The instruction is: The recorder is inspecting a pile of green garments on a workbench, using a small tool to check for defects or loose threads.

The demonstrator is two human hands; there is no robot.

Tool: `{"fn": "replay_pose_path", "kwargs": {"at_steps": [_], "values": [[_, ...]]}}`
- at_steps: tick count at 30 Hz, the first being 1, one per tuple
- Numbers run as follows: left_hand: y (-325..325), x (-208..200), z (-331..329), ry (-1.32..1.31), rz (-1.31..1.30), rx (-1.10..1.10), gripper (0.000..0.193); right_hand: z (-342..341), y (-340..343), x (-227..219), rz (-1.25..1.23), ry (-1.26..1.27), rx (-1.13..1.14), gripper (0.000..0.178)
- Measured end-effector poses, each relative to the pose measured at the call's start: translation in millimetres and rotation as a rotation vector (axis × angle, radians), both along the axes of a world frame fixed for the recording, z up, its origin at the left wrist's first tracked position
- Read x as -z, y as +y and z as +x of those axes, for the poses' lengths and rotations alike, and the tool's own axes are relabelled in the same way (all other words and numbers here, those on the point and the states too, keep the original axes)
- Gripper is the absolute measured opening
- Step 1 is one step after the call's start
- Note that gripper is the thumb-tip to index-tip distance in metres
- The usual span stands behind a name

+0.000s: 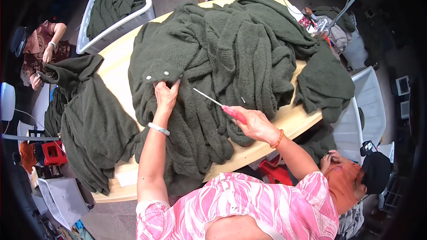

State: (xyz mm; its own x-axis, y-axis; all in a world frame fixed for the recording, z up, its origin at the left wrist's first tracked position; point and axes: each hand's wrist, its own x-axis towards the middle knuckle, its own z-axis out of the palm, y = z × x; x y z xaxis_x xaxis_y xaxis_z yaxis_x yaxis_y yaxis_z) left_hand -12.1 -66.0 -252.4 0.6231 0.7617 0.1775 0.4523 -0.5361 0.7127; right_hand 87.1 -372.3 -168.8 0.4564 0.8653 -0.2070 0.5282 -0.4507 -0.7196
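Observation:
A large heap of dark green knitted garments (209,58) covers the middle of the table. Near its left side my left hand (165,97) pinches the edge of one knit garment (171,69). Two small whitish round spots show on the fabric just above those fingers; I cannot tell what they are. My right hand (255,124) is closed around a pink-handled tool (234,114) with a thin straight metal shaft. The shaft points up and left over the heap, its tip a little to the right of my left hand and apart from it.
The light wooden table (120,62) has curved edges. More green garments hang over its left end (95,124) and right end (322,80). A white bin (149,4) of green knits stands at the back left. Other people work at the left, back and right.

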Motion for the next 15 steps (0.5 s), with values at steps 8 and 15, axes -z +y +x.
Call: {"fn": "replay_pose_path", "kwargs": {"at_steps": [8,15], "values": [[24,36,26,-0.647,-0.729,0.03,0.017,-18,36,-7,-0.031,-0.232,0.013,0.027],[-10,53,23,-0.673,-0.652,-0.061,0.02,-28,58,-18,-0.122,-0.187,-0.024,0.03]]}}
